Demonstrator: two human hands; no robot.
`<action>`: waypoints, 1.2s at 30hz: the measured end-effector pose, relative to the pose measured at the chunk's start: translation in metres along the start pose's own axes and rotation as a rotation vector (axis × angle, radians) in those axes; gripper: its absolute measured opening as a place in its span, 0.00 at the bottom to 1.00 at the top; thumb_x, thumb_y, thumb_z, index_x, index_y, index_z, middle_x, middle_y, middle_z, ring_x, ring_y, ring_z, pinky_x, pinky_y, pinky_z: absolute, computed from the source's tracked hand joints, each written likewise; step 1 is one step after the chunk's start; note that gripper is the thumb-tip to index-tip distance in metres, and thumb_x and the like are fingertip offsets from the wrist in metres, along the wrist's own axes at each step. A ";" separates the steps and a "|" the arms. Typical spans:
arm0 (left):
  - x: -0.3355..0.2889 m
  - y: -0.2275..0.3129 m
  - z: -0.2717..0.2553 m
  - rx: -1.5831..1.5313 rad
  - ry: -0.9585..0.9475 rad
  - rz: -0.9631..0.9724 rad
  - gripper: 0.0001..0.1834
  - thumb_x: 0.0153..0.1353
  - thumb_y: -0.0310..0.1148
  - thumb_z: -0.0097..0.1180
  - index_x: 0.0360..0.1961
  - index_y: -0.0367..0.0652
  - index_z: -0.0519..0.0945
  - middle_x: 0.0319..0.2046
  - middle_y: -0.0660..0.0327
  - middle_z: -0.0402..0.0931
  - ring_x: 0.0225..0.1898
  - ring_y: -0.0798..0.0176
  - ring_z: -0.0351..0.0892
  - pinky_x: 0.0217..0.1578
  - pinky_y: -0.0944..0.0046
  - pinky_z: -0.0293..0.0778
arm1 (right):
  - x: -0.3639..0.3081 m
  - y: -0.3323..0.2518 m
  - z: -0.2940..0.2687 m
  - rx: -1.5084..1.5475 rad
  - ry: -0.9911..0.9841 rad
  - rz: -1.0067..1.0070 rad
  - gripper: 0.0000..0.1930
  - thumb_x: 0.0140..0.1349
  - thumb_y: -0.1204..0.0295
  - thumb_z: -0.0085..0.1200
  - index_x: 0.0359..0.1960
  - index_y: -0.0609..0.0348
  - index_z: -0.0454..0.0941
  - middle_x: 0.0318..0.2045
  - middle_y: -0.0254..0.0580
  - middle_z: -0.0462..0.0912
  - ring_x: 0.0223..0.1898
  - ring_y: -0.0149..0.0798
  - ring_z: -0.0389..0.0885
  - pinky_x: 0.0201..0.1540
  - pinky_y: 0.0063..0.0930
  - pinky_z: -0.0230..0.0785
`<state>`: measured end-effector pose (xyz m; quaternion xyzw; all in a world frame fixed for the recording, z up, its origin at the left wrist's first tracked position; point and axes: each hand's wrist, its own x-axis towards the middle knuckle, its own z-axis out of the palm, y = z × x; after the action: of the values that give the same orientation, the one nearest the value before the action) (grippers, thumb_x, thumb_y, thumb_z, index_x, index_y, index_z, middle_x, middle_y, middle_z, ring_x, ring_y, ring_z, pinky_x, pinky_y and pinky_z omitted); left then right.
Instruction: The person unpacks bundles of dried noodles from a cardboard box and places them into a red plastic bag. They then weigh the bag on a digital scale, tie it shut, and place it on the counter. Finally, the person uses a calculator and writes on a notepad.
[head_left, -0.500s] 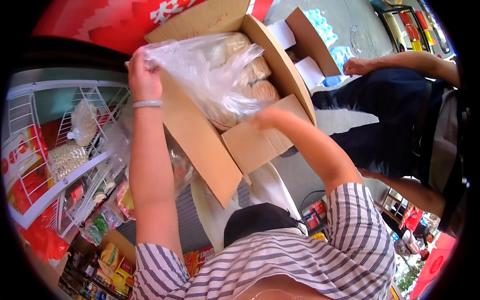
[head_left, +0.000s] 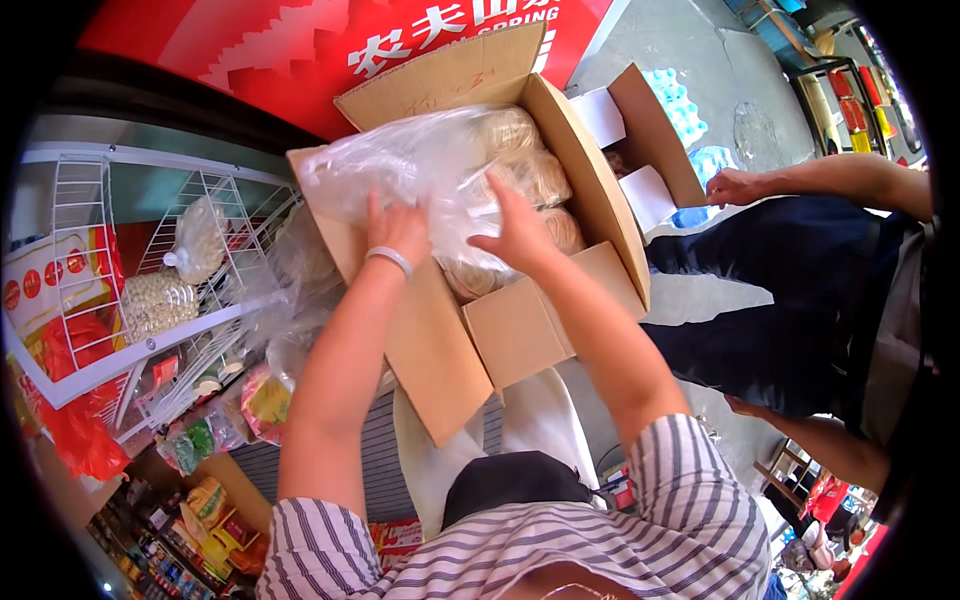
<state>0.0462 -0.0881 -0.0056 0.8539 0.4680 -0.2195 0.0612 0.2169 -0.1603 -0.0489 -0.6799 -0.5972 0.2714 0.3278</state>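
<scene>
A cardboard box [head_left: 430,345] stands in front of me with its flaps spread. Round tan bundles [head_left: 540,178], perhaps dried noodles, fill it in clear wrapping. Over their left part lies a crumpled clear plastic liner [head_left: 385,150]. My left hand [head_left: 400,232] rests against the liner near the left flap, fingers stretched out and partly lost against the plastic. To its right, my right hand [head_left: 515,228] is over the liner and bundles, thumb and fingers spread. Neither hand appears to grip anything. The lower bundles are hidden by the liner and front flap.
A white wire rack [head_left: 110,375] with bagged goods stands at the left. Beyond the box's right side is another open carton [head_left: 655,130], near blue-capped bottle packs [head_left: 675,105]. A person in dark trousers [head_left: 770,250] is close on the right. A red printed panel [head_left: 270,60] rises behind.
My left hand has let go of the liner's far left corner and come inward toward me. My right hand has moved from the front flap up over the liner, which now lies lower.
</scene>
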 end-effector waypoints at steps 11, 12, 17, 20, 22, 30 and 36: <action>-0.028 -0.012 0.042 -0.043 0.504 0.200 0.10 0.53 0.30 0.47 0.35 0.48 0.78 0.39 0.60 0.77 0.44 0.60 0.76 0.45 0.52 0.64 | -0.067 0.066 -0.048 -0.122 -0.589 0.288 0.08 0.52 0.68 0.52 0.32 0.56 0.79 0.33 0.45 0.80 0.39 0.48 0.77 0.43 0.37 0.69; -0.012 -0.010 0.052 -0.084 0.495 0.046 0.11 0.53 0.29 0.46 0.35 0.47 0.78 0.38 0.60 0.78 0.44 0.60 0.76 0.45 0.51 0.64 | -0.061 0.067 -0.049 -0.139 -0.545 0.239 0.09 0.52 0.67 0.53 0.34 0.55 0.79 0.35 0.45 0.80 0.41 0.48 0.76 0.45 0.37 0.68; 0.009 -0.010 0.029 -0.054 -0.256 0.006 0.16 0.51 0.28 0.46 0.41 0.48 0.79 0.40 0.57 0.77 0.45 0.57 0.76 0.44 0.55 0.67 | -0.061 0.077 -0.014 -0.472 -0.499 0.146 0.19 0.55 0.56 0.52 0.46 0.48 0.75 0.42 0.44 0.78 0.50 0.46 0.72 0.57 0.40 0.55; -0.030 -0.034 0.001 -0.161 0.002 0.243 0.12 0.51 0.30 0.48 0.34 0.51 0.82 0.33 0.58 0.80 0.39 0.56 0.78 0.39 0.59 0.69 | -0.062 0.067 -0.028 -0.630 -0.524 0.103 0.18 0.56 0.51 0.49 0.39 0.49 0.77 0.37 0.42 0.79 0.44 0.43 0.74 0.54 0.40 0.55; -0.062 -0.054 -0.007 -0.236 0.181 0.437 0.09 0.49 0.30 0.52 0.32 0.49 0.81 0.30 0.59 0.77 0.37 0.56 0.76 0.40 0.58 0.68 | -0.065 0.049 -0.050 -0.652 -0.500 0.004 0.19 0.55 0.49 0.48 0.31 0.50 0.80 0.33 0.40 0.80 0.40 0.42 0.75 0.49 0.39 0.57; -0.163 -0.090 -0.035 -0.153 -0.051 0.740 0.09 0.42 0.32 0.57 0.29 0.54 0.79 0.24 0.67 0.72 0.35 0.63 0.73 0.38 0.62 0.65 | -0.211 0.018 -0.134 -0.560 -0.960 0.205 0.12 0.51 0.65 0.50 0.36 0.53 0.78 0.36 0.48 0.78 0.37 0.49 0.76 0.40 0.44 0.69; -0.214 -0.065 -0.004 -0.150 -0.077 0.837 0.19 0.48 0.31 0.50 0.44 0.63 0.76 0.19 0.68 0.71 0.28 0.63 0.72 0.34 0.62 0.64 | -0.178 0.023 -0.059 -0.445 -0.998 0.017 0.07 0.50 0.68 0.49 0.28 0.56 0.75 0.33 0.45 0.76 0.37 0.49 0.75 0.39 0.40 0.70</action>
<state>-0.1056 -0.2164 0.0969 0.9544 0.0930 -0.1729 0.2247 0.2515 -0.3448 -0.0332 -0.5263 -0.7178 0.4307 -0.1495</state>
